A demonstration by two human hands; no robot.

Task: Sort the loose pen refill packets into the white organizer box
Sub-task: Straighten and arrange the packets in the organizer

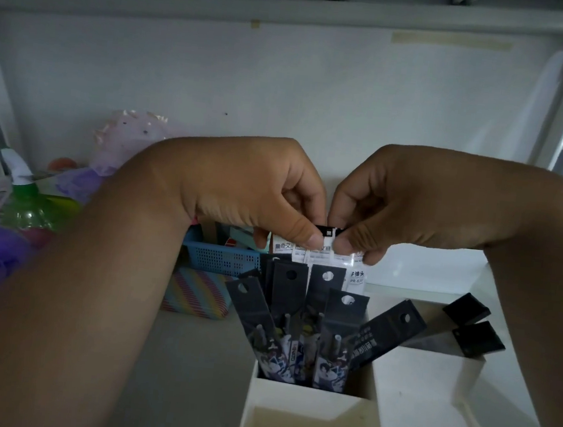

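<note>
My left hand (pixel 258 190) and my right hand (pixel 398 204) meet above the white organizer box (pixel 309 408), both pinching the top edges of several white-topped refill packets (pixel 317 254). Below them, several black refill packets (pixel 314 319) with hang holes stand upright in the box's left compartment. One black packet (pixel 389 330) leans to the right over the divider. Two more black packet tops (pixel 475 328) poke out of the right compartment. The lower ends of the white packets are hidden behind the black ones.
A blue perforated basket (pixel 217 258) sits on a striped box (pixel 196 294) left of the organizer. Green, purple and pink items (pixel 33 210) crowd the far left. A white wall and shelf frame (pixel 292 11) close the back and top.
</note>
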